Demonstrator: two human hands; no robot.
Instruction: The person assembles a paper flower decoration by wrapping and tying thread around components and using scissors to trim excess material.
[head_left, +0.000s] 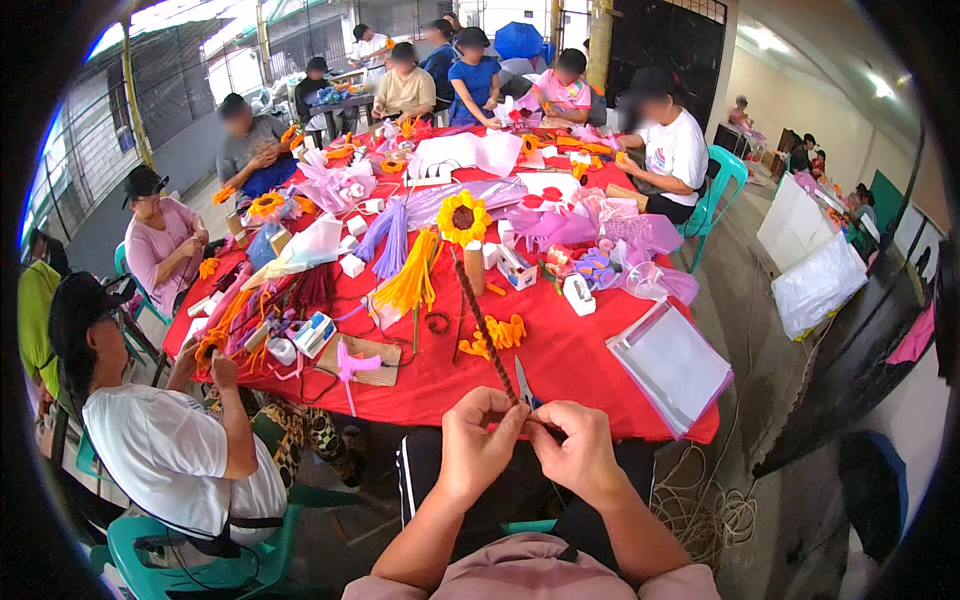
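A long brown twisted chenille stem (477,318) slants up and away from my two hands, over the near edge of the red-covered table. My left hand (476,445) pinches its lower end between thumb and fingers. Close beside it, my right hand (577,450) is closed on the brown fuzzy end, its fingertips almost meeting the left ones. Just beyond the hands lies a pair of scissors (524,382), partly hidden by them. An orange-yellow bundle of curled chenille (492,337) rests behind the stem. Farther up, a yellow sunflower with a brown centre (463,218) stands near the stem's tip.
On the red tablecloth (560,350) lie a pink glue gun (352,364), a bundle of yellow stems (408,280), purple stems (392,238) and a clear sheet stack (672,360). A person in a white shirt (165,450) sits at left; several others surround the table. Coiled cord (705,515) lies on the floor.
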